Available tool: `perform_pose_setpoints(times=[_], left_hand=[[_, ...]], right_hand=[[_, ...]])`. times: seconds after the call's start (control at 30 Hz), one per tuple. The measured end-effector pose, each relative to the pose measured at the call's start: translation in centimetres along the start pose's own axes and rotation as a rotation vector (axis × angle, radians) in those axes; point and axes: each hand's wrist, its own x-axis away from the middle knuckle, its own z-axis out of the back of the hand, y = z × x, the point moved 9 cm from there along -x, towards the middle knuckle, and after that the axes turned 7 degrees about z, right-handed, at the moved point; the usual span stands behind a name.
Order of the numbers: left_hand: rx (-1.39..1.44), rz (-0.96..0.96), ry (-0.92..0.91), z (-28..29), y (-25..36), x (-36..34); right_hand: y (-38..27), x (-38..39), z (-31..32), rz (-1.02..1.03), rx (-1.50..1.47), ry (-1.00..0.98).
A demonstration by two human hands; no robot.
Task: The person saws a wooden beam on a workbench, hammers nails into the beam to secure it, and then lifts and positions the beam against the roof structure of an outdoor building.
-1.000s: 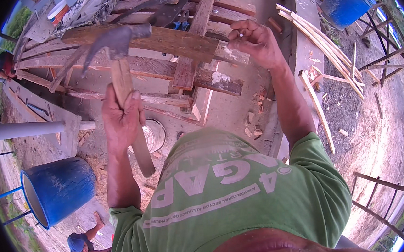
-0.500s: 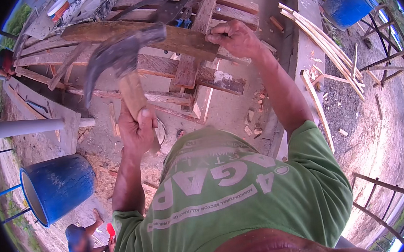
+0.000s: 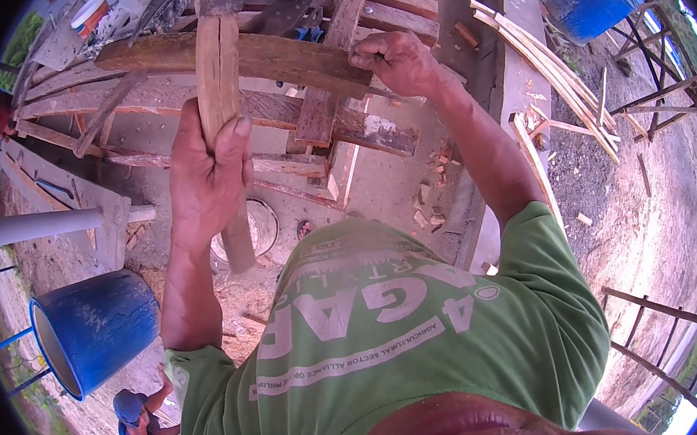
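Note:
My left hand [image 3: 208, 172] is wrapped round the wooden handle of a hammer [image 3: 220, 75]. The handle rises across the view, and its dark metal head shows at the top edge, over the far side of a brown wooden board [image 3: 293, 63]. This board lies crosswise on a frame of rough timbers [image 3: 323, 116]. At the board's right end is my right hand [image 3: 397, 62], its fingers curled closed against the wood. Whatever may be between those fingertips is hidden.
Blue-handled pliers [image 3: 309, 34] lie behind the board. Long thin wood strips [image 3: 547, 67] rest on the ledge at right. Blue drums [image 3: 97, 330] stand at left and far right. Another person [image 3: 143, 426] is at lower left. Wood offcuts [image 3: 426, 202] litter the floor.
The hammer has swung up and away from me, from tilted over the board to nearly upright. My left hand rose with it. My right hand stays at the board's end.

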Motion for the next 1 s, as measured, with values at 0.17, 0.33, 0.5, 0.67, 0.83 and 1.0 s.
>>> perform_pose_setpoints(times=[0.17,0.33,0.5,0.67,0.83,1.0], left_hand=[[-0.482,0.111,-0.117,-2.2,-3.4,-1.6],[-0.106,0.079,-0.048,1.6,0.3,-1.5],[-0.072,0.157,0.085,1.2,-2.9,-1.4],[-0.291,0.235,-0.163,-0.7,-5.1,-0.9],[-0.005,-0.149,0.188,7.8,2.8,-0.3],[0.109,-0.123,0.177,4.5,0.8,-1.7]], right_hand=[[-0.8,0.1,-0.3,0.102,0.004,0.007],[-1.5,0.0,-0.1,0.091,0.071,-0.016],[-1.7,-0.3,-0.8,0.124,0.087,-0.056],[-1.4,0.4,0.1,0.109,0.055,-0.043],[-2.2,3.8,1.5,0.003,0.222,0.253],[1.4,4.4,-1.8,-0.423,0.077,0.108]])
